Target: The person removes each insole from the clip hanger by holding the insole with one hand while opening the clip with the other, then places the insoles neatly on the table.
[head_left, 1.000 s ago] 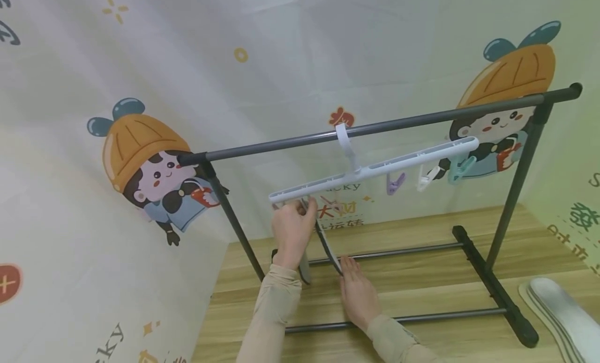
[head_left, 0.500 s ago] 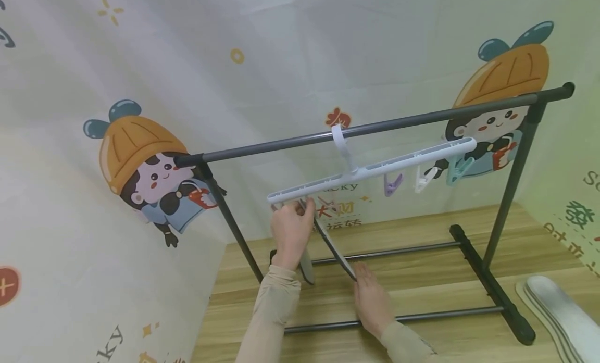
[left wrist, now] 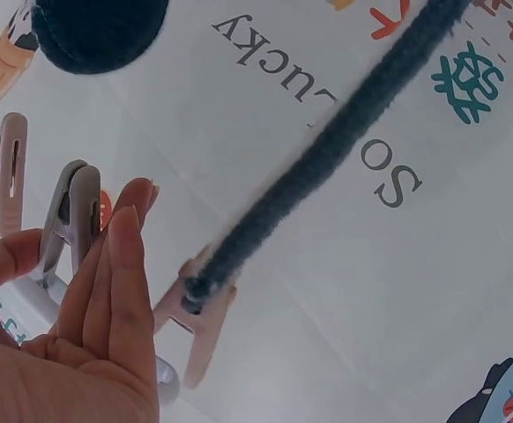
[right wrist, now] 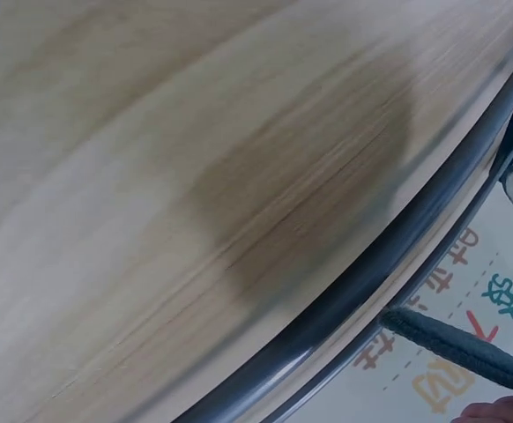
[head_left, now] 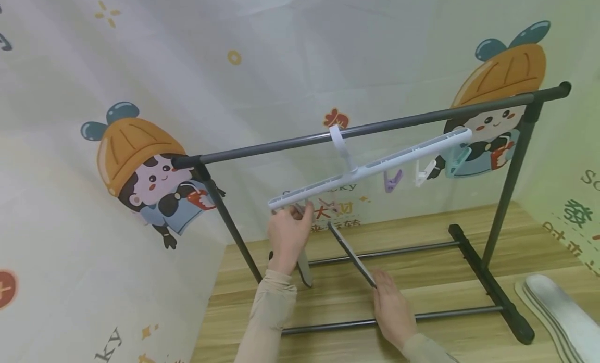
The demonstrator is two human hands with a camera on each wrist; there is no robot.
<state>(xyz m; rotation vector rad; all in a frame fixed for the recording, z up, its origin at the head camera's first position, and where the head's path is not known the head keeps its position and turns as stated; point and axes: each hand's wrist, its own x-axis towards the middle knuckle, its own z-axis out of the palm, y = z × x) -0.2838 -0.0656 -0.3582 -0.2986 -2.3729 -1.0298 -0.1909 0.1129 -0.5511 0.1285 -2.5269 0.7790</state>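
Observation:
My left hand (head_left: 288, 233) is raised under the left end of the pale blue clip hanger (head_left: 370, 169). Its thumb and fingertips pinch a grey clip (left wrist: 70, 216) there. In my right hand (head_left: 394, 311), lower and to the right, is an insole (head_left: 351, 253) with a light face and dark fuzzy edge, seen edge-on and slanting. The insole's upper end is apart from the left hand and overlaps a pink clip (left wrist: 208, 330) in the left wrist view. Another insole (head_left: 304, 269) hangs behind the left hand. The right thumb is hidden.
A dark metal rack (head_left: 394, 127) carries the hanger by its hook and stands on the wood-grain surface (head_left: 436, 285). Purple (head_left: 392, 180), white (head_left: 425, 173) and teal (head_left: 458, 161) clips hang at the right half. Stacked insoles (head_left: 558, 311) lie at the right.
My right hand has moved right and down with the insole, whose upper end has come away from my left hand. The hanger has tipped a little, its left end lower.

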